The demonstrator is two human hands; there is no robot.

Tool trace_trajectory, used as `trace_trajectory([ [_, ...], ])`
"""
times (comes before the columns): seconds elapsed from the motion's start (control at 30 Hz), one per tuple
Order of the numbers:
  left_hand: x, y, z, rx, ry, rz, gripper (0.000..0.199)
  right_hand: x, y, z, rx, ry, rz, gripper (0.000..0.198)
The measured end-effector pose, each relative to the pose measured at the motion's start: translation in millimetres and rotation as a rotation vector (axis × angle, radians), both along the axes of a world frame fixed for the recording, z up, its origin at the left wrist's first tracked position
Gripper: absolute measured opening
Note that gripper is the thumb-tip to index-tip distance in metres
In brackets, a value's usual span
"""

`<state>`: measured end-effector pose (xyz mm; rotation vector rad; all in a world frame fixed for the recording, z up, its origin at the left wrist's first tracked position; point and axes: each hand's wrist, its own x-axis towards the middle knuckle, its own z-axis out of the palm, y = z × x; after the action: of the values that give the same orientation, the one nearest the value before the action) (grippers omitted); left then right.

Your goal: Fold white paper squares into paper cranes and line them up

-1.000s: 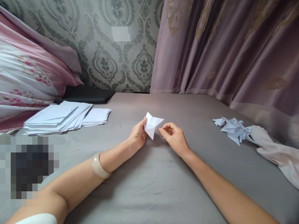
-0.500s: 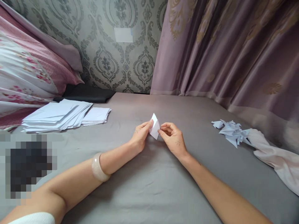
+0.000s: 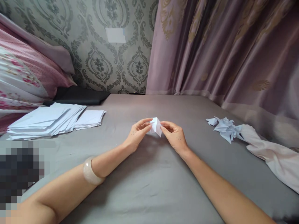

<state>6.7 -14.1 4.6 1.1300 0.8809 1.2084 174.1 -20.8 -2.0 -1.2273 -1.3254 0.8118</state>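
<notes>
A small piece of folded white paper [image 3: 156,126] is held up over the grey sheet, between my two hands. My left hand [image 3: 139,132] pinches its left side with thumb and fingers; a pale bangle [image 3: 90,172] sits on that forearm. On the opposite side, my right hand [image 3: 174,135] grips the paper's edge between thumb and forefinger. Creases run down the paper and its lower part is spread apart. Fingers hide both side edges.
Large white sheets [image 3: 44,119] lie stacked at left beside a smaller paper stack [image 3: 90,118]. Behind them is a black folded cloth [image 3: 81,95]. Folded paper pieces [image 3: 226,128] are heaped at right near a pale cloth [image 3: 268,152]. A curtain [image 3: 198,56] hangs at the back right.
The paper has turned from an upright pointed diamond to a wider, more spread shape. My left hand has shifted left, its fingers now at the paper's top and side. The view has swung slightly right.
</notes>
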Motion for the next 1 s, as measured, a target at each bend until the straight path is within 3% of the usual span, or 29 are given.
trace_trajectory([
  [0.33, -0.9, 5.1, -4.7, -0.009, 0.021, 0.052, 0.028, 0.6, -2.2, 4.5, 0.017, -0.017, 0.010, 0.024],
  [0.53, -2.7, 3.9, -1.2, 0.160, 0.171, 0.159, 0.020, 0.5, -3.6, 6.2, 0.046, -0.064, -0.036, 0.020],
  [1.0, -3.7, 5.2, -0.4, 0.413, 0.262, 0.156, 0.010, -1.2, -5.0, 5.5, 0.137, -0.080, -0.002, 0.014],
])
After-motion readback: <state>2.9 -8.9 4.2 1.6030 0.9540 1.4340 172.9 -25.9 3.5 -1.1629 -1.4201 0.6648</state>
